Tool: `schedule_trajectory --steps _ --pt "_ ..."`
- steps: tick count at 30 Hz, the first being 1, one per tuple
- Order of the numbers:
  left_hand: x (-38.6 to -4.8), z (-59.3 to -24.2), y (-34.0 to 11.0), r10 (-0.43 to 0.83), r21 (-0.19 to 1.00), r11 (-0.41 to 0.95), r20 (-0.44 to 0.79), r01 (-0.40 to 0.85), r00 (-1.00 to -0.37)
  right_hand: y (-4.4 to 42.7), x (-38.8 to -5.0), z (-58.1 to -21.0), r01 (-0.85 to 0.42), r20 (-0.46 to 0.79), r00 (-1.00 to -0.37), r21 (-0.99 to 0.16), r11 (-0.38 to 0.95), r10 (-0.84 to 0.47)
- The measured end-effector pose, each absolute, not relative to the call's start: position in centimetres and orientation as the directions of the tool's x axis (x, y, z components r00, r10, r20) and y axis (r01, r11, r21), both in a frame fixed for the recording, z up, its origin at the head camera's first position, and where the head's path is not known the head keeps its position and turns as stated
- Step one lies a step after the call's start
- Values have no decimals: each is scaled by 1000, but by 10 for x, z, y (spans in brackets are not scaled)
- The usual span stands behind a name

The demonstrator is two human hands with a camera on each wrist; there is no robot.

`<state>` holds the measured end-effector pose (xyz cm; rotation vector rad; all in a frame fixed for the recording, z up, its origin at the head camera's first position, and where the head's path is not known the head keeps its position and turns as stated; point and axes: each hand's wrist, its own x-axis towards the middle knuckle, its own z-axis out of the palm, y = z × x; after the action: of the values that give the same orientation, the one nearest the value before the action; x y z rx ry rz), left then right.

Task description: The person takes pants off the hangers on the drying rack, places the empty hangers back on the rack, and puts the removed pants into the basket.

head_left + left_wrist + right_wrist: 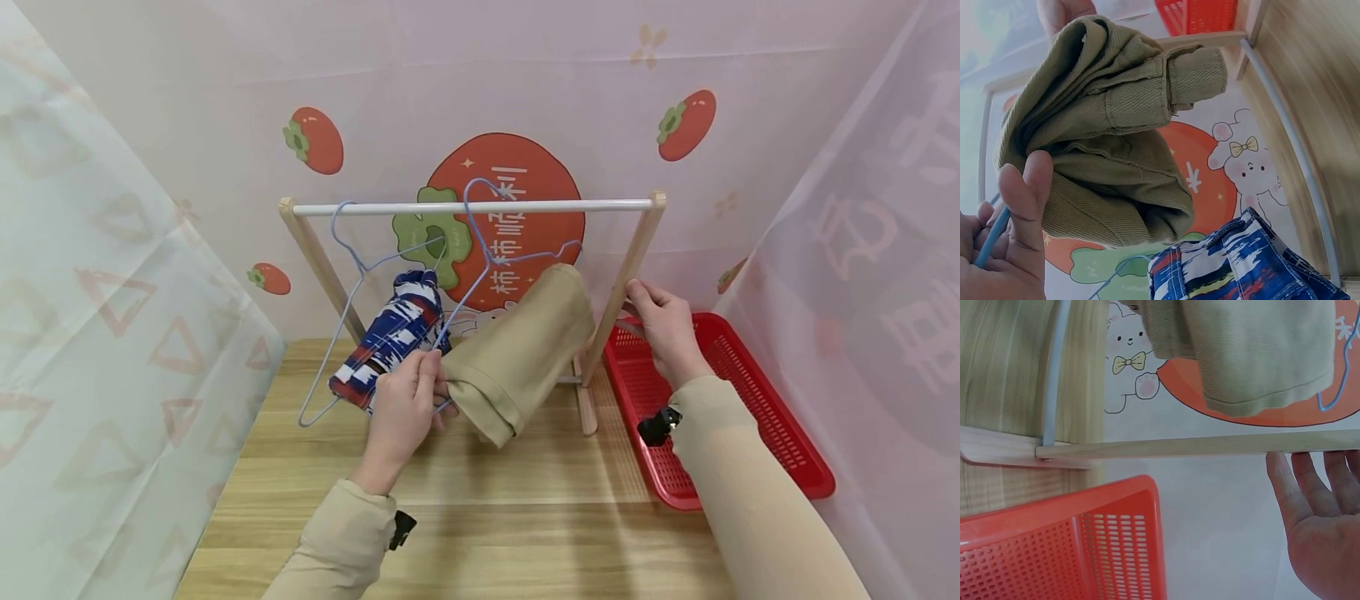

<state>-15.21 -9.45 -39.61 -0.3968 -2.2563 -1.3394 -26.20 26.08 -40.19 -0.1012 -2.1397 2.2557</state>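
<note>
In the head view, I have the left hand [401,400] with fingers curled round the low corner of a blue hanger [488,265], at the edge of a khaki garment [525,350]. The garment lies immediately right of that grip. Its long axis slants from the fingertips away and up to the right, toward the rack's right post [632,267]; I judge that slant the relation that counts. The left hand is the nearer one. The right hand [666,329] is beyond the post from it and holds no cloth. Above the left grip, the hanger's hook is on a white rail [555,205]. Left of the grip is a patterned garment [397,325] with its own hanger; a red basket [823,483] sits below the right hand.

In the left wrist view, the blue wire crosses the curled palm, and the fingertips meet the khaki folds just beyond. I cannot tell whether they pinch cloth too. The folds hide the hanger's lower bar.

In the right wrist view, the fingers are straight, their tips at the post. The khaki garment hangs past the post, apart from them, its upper part cut off. The frame's edge crops the hand.
</note>
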Motion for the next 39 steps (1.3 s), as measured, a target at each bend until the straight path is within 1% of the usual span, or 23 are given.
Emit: schedule_trajectory --steps 3,10,16,21,26,29,39 --pt "-151 -394 -96 0 745 472 534 471 -845 261 -262 -402 20 -23 -998 -998 -52 64" --pt "-145 -395 -100 4 770 410 534 488 -846 259 -261 -401 17 -19 -998 -999 -40 59" --pt "-138 -403 -107 10 734 429 579 527 -815 258 -261 -400 20 -23 -998 -999 -49 60" --pt "-134 -411 -112 41 728 424 579 539 -814 258 -261 -399 24 -27 -998 -999 -43 63" --pt "-133 -418 -114 87 767 370 533 524 -842 258 -261 -400 25 -28 -998 -998 -59 62" --pt "-133 -420 -114 104 804 333 489 493 -866 259 -261 -400 28 -32 -997 -998 -56 65" --pt "-134 -421 -112 90 855 330 394 401 -915 260 -259 -399 34 -37 -996 -999 -36 76"
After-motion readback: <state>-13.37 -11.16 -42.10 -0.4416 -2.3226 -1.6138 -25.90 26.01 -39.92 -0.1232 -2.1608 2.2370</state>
